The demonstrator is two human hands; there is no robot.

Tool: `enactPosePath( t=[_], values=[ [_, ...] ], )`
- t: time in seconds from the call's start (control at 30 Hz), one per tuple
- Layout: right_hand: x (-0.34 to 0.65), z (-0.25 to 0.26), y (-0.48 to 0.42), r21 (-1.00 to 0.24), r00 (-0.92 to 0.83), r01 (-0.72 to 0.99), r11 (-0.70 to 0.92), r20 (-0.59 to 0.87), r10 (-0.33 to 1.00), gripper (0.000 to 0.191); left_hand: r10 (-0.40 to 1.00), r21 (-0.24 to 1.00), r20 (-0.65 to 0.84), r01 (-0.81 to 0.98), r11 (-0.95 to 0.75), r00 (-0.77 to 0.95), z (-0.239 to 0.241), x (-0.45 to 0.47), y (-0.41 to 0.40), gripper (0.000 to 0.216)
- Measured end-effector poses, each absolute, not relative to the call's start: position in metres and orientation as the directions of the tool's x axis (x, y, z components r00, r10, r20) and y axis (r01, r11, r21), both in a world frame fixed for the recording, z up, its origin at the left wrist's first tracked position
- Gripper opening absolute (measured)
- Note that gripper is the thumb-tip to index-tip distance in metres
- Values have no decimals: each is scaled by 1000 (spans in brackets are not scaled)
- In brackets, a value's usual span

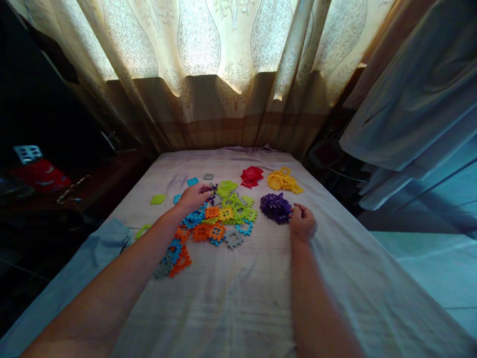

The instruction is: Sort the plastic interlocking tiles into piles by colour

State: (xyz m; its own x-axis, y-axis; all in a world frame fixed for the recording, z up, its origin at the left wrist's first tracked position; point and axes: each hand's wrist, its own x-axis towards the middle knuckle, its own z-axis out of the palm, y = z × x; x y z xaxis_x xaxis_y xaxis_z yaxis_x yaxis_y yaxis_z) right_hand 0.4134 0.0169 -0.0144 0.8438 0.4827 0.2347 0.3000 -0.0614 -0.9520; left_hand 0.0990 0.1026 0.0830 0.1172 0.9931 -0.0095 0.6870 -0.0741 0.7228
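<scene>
My left hand point(196, 196) reaches over a mixed heap of notched plastic building tiles, its fingers pinched on a purple tile point(213, 195). Around it lie lime green tiles point(233, 206), blue tiles point(196, 218), orange tiles point(201, 232), a yellow window tile point(225, 214) and grey tiles point(234, 238). At the right edge of a purple pile of tiles point(275, 207) is my right hand point(303, 223), fingers curled and fingertips touching the pile's side. Whatever those fingertips hold is too small to make out.
Behind the purple pile sit a red pile of tiles point(251, 176) and a yellow pile point(283, 181). A lone green tile point(158, 199) lies left on the sheet-covered bed point(242, 298). Curtains point(231, 109) hang at the far edge; cloth point(417, 99) hangs on the right.
</scene>
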Motion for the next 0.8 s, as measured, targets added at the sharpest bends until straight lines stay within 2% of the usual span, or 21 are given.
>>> enactPosePath(
  t=[0.17,0.4,0.67,0.8],
  values=[
    [413,-14,18,-958,845,281,-60,217,489,38,941,762,30,602,-240,337,69,202,91,22],
    [411,-11,18,-969,846,239,-64,175,504,42,890,696,80,613,-373,449,63,271,86,24],
    [412,-18,20,-943,834,318,-101,227,503,43,864,525,138,704,-478,484,57,234,84,37],
    [404,-9,15,-838,759,534,-113,416,501,45,830,428,124,725,-540,545,46,203,71,41]
  ],
)
